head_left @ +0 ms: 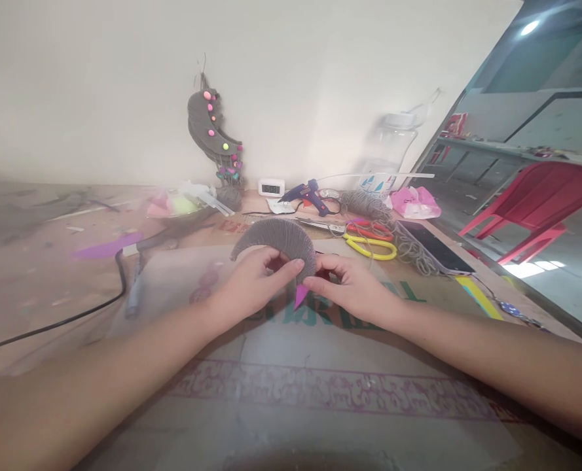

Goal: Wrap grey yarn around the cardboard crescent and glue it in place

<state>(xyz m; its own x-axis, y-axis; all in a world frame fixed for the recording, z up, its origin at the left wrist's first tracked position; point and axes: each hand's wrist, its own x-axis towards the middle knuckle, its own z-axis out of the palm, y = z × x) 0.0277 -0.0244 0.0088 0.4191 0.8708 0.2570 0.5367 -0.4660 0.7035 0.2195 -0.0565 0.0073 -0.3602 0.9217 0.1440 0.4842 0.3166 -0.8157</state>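
Note:
A grey yarn-wrapped crescent point(275, 239) is held upright just above the cardboard sheet point(320, 379) in the middle of the table. My left hand point(254, 281) pinches it from the left, thumb and fingers closed on its lower edge. My right hand point(352, 284) pinches its right end, where a bare magenta tip point(300, 296) pokes out below my fingers. Grey yarn covers most of the crescent. Both forearms reach in from the bottom corners.
Behind my hands lie yellow scissors point(372, 247), red scissors point(369, 230), a blue glue gun point(310, 194), loose grey yarn point(369, 206), a phone point(435, 248) and a small clock point(271, 188). A finished decorated crescent point(215, 134) leans on the wall. A black cable point(74, 314) runs left. A red chair point(536, 203) stands right.

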